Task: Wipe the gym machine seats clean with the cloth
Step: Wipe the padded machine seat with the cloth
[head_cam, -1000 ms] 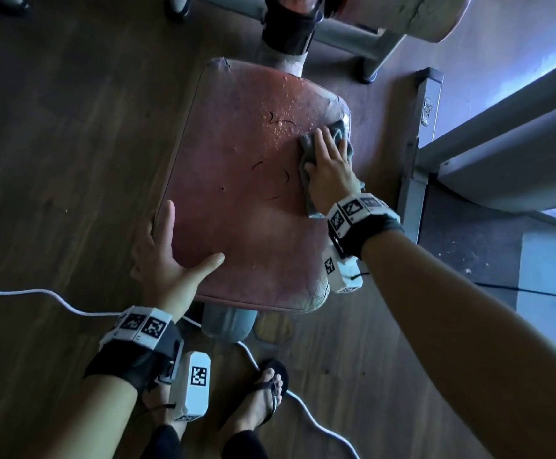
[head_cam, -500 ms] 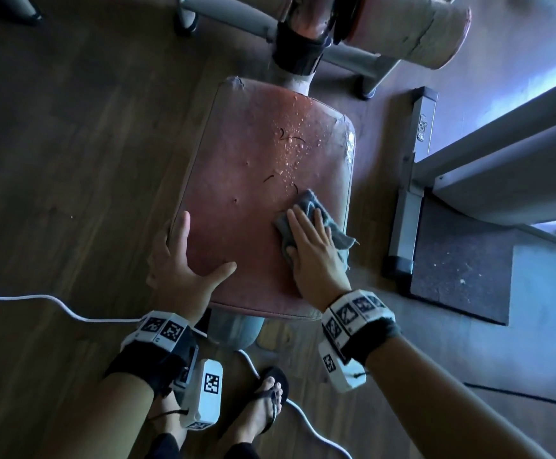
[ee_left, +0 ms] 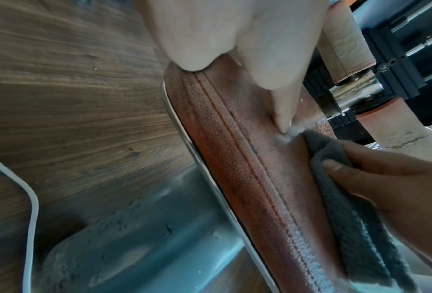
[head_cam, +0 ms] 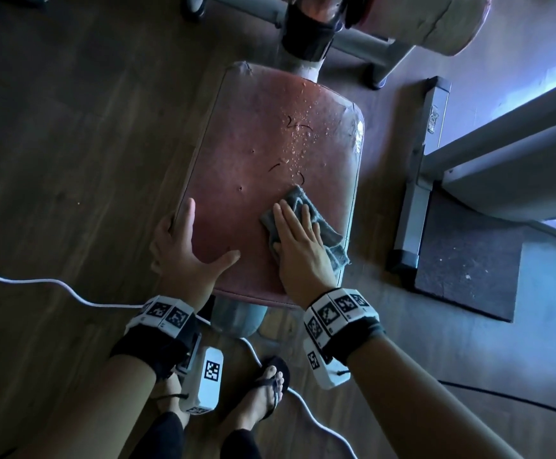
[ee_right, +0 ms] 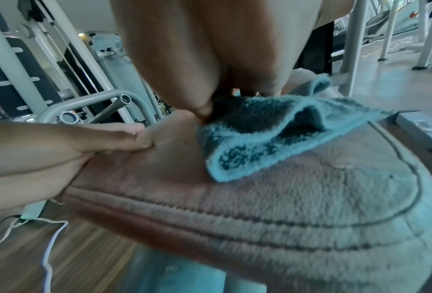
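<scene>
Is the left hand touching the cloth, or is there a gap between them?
Apart. In the head view the left hand rests on the seat edge, and bare seat shows between its thumb and the cloth.

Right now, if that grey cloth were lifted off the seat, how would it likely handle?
Probably floppy: the cloth lies creased under the flat right hand, one corner drooping past the seat edge. Likely light. Its terry pile should grip rather than slide.
</scene>
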A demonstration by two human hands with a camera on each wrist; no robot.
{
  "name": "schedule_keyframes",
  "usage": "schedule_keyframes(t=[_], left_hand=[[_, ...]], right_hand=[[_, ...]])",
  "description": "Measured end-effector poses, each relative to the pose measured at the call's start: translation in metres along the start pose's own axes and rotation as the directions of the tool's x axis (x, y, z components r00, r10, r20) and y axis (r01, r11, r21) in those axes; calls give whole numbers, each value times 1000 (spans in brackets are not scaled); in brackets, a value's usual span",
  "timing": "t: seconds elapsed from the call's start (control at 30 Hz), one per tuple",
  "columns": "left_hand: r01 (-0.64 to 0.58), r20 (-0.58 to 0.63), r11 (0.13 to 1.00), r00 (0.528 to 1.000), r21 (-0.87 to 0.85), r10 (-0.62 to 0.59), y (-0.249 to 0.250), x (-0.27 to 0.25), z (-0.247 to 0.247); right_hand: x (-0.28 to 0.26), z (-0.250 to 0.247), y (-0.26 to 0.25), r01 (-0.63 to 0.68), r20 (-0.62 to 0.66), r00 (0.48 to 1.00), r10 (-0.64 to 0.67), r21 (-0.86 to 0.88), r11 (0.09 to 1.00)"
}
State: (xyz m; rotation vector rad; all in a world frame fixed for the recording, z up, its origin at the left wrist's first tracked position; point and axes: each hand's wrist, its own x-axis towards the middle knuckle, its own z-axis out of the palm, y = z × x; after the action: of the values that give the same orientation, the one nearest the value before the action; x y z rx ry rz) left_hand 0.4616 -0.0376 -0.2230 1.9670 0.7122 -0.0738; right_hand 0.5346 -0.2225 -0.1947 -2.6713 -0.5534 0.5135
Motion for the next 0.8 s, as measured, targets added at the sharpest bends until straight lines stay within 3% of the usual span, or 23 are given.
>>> schedule_keyframes(t=[0.13, 0.4, 0.57, 0.8], left_hand=[[-1, 8, 996, 1000, 93, 0, 6, 1, -3], [-38, -39, 996, 998, 85, 41, 9, -1, -3], [25, -25, 994, 999, 111, -22, 11, -3, -5], [27, -18, 983, 1000, 180, -25, 20, -6, -7]], right_hand=[[14, -6, 4, -18, 25, 1000, 18, -10, 1000], [13, -2, -17, -181, -16, 983, 182, 28, 983], [36, -9, -8, -252, 0, 968, 252, 41, 967], [39, -15, 3, -201, -54, 978, 200, 2, 980]])
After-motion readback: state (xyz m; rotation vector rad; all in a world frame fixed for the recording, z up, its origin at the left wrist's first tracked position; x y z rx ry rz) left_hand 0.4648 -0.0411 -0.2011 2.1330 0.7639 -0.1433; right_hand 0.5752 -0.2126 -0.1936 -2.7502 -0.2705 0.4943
